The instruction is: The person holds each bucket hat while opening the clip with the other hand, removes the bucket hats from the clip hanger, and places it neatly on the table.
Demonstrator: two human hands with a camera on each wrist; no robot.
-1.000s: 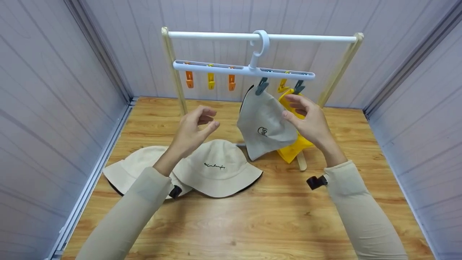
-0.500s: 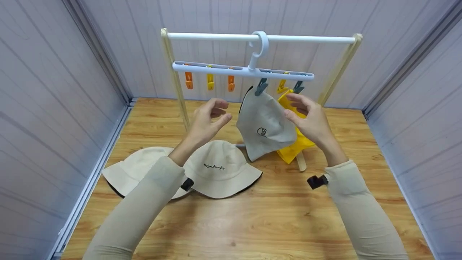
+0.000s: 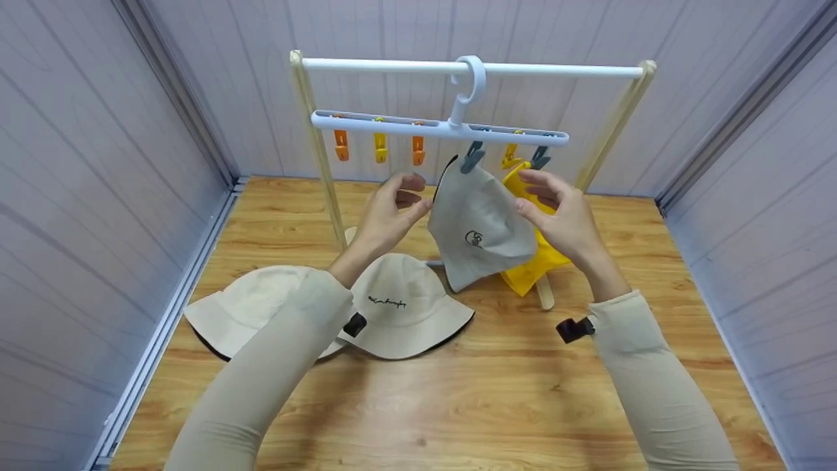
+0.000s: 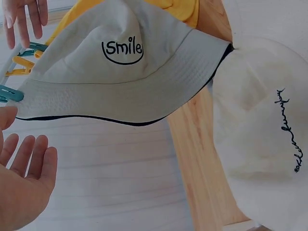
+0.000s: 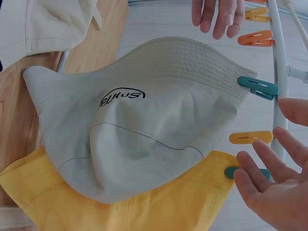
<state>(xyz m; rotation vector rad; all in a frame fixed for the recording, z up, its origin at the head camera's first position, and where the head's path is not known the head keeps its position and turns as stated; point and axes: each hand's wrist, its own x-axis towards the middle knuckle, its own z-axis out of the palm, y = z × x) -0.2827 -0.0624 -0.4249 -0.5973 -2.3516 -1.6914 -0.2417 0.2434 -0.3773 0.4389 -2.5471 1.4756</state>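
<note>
Grey hat (image 3: pixel 484 219): Smile print (image 4: pixel 123 49) clearer from left wrist than head; left hand (image 3: pixel 391 212), right hand (image 3: pixel 565 219): fingers loose.

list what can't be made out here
Head view: part of the yellow fabric, behind the grey hat.
Head view: part of the leftmost cream hat, behind the left sleeve.
Head view: script on the other cream hat, too small.
Left wrist view: part of the left hand, cut by the left edge.

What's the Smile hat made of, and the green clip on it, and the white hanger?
Smile hat: matte cloth, maybe cotton; it creases softly and has rows of stitching.
Green clip: probably plastic, smooth and evenly coloured.
White hanger: probably plastic too, smooth with rounded ends and no grain showing.
</note>
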